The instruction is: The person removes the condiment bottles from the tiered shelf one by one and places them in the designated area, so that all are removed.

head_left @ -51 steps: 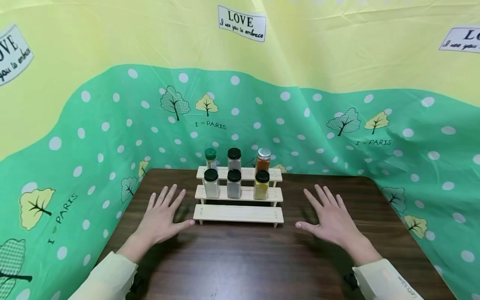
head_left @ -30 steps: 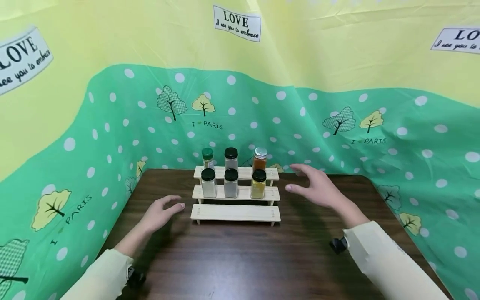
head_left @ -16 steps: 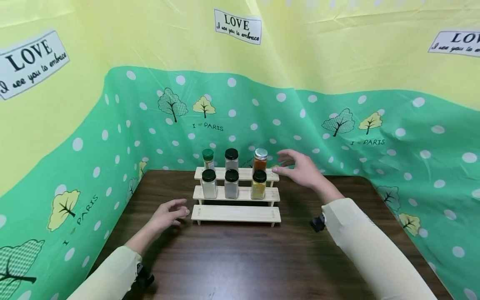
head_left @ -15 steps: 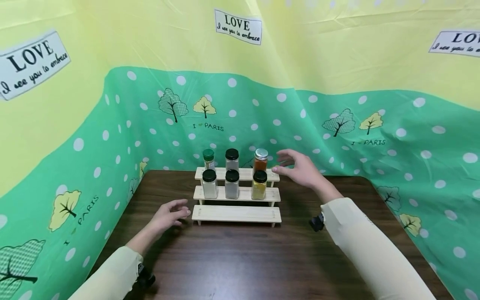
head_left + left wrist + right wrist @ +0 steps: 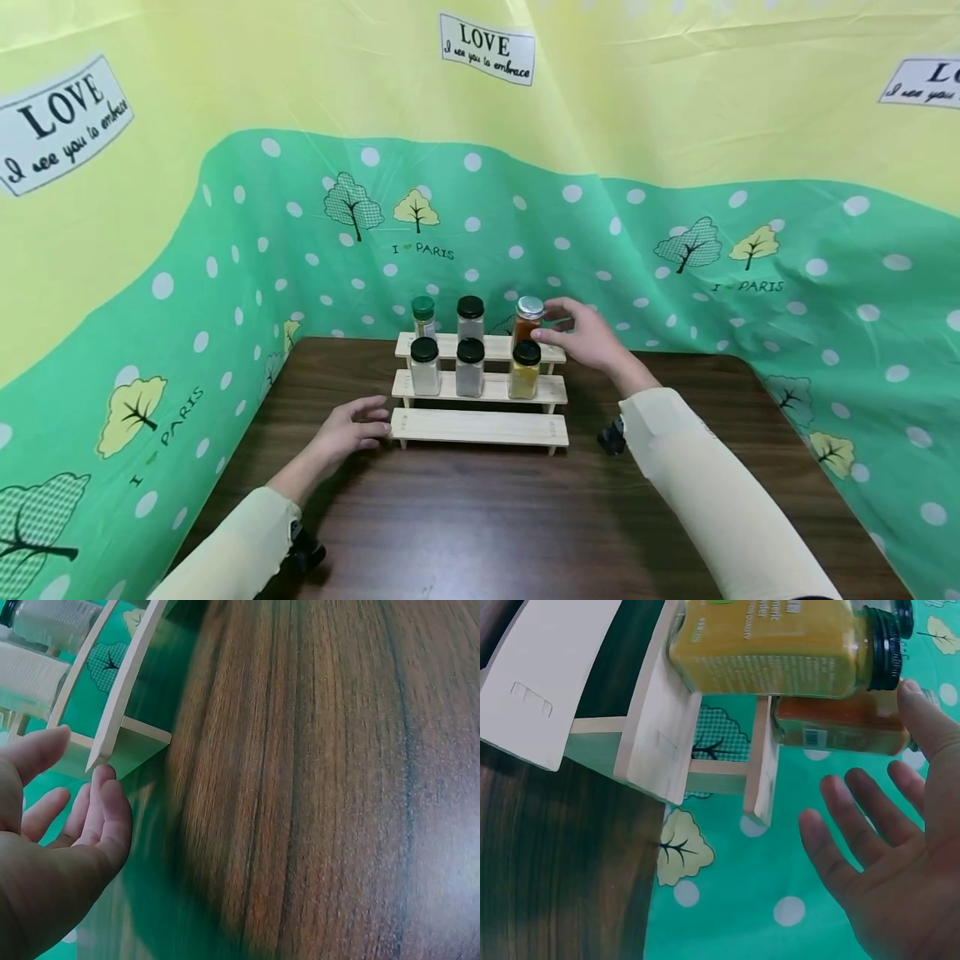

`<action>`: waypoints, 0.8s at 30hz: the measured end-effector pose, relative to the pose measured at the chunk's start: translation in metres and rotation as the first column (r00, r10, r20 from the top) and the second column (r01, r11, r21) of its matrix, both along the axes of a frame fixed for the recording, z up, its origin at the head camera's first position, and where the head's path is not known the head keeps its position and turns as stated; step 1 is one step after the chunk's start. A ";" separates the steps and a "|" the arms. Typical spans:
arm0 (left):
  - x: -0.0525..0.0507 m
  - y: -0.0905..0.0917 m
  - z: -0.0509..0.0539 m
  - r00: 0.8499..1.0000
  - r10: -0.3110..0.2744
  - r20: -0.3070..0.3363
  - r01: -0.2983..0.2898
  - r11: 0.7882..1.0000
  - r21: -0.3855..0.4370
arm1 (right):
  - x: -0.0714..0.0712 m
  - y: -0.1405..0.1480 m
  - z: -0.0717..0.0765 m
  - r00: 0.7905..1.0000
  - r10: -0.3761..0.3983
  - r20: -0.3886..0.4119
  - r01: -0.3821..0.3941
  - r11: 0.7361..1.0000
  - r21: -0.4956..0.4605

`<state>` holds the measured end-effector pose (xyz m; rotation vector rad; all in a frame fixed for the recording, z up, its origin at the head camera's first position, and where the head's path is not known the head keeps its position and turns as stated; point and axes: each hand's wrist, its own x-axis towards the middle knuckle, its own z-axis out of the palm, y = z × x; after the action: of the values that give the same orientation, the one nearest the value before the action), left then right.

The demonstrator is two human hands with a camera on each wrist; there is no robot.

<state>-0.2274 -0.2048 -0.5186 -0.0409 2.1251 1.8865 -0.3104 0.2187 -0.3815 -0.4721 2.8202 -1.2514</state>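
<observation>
A three-tier wooden rack (image 5: 480, 427) stands on a dark table, with spice jars on its upper two tiers. My right hand (image 5: 588, 340) reaches beside the jar of orange-red spice (image 5: 526, 329) with a silver lid, at the right end of the top tier. In the right wrist view the fingers are spread apart and the thumb (image 5: 928, 720) is close to that jar; contact cannot be made out. Below it stands a black-lidded yellow spice jar (image 5: 522, 380). My left hand (image 5: 347, 432) is at the left end of the bottom tier, fingers loosely bent, holding nothing.
A green-lidded jar (image 5: 423, 315) and a black-lidded jar (image 5: 470, 310) share the top tier. White (image 5: 425, 377) and grey (image 5: 470, 377) spice jars stand on the middle tier. Patterned cloth (image 5: 630, 250) hangs behind and beside the table (image 5: 480, 517).
Both hands start spread flat on the table, then lift. The right hand moves up and left to the orange-red jar; the left hand shifts to the rack's left end. The jars stay put.
</observation>
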 end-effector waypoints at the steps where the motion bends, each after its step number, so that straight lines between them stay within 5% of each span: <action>1: 0.000 0.001 0.000 1.000 0.003 0.004 -0.003 1.000 0.004 | -0.001 -0.001 -0.001 1.000 0.004 0.002 -0.004 1.000 -0.002; 24: -0.006 0.006 -0.009 1.000 -0.006 -0.002 0.006 1.000 -0.002 | -0.014 -0.004 -0.008 0.999 0.042 -0.005 -0.042 0.995 -0.087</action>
<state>-0.2338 -0.1988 -0.5277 -0.0328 2.1256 1.8822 -0.3246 0.2150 -0.3891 -0.5334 2.7514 -1.3714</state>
